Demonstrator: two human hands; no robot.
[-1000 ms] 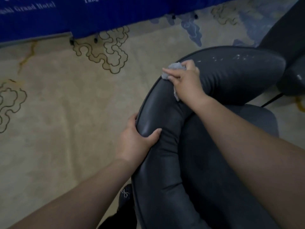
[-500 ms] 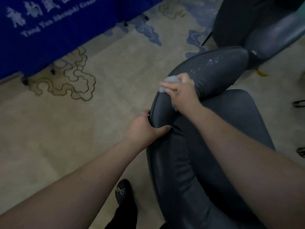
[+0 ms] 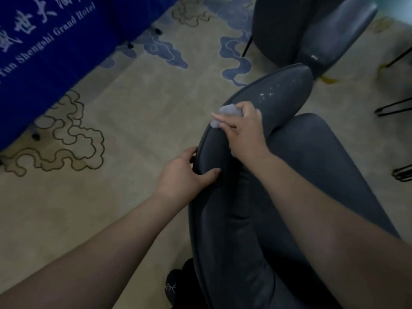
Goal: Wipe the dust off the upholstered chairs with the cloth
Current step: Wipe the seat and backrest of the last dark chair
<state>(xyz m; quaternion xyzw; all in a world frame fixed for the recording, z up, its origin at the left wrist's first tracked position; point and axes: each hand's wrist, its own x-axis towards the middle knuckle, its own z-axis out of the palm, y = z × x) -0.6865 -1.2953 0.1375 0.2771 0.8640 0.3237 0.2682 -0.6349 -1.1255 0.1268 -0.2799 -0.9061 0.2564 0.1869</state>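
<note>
- Spreading across the floor, we see a beige carpet (image 3: 138, 103) with cloud patterns.
- The dark chair (image 3: 285, 166) fills the near right.
- Our left hand (image 3: 185, 175) grips the backrest's edge, thumb in front.
- Our right hand (image 3: 244, 128) curls round the pale cloth (image 3: 225, 113), pressing it on the backrest top, near white dust specks (image 3: 270, 91).

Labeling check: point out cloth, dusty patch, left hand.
cloth (image 3: 227, 111), head view, bunched top beside the fingers.
dusty patch (image 3: 270, 91), head view, pale specks on the chair's backrest.
left hand (image 3: 181, 175), head view, back of hand.
</note>
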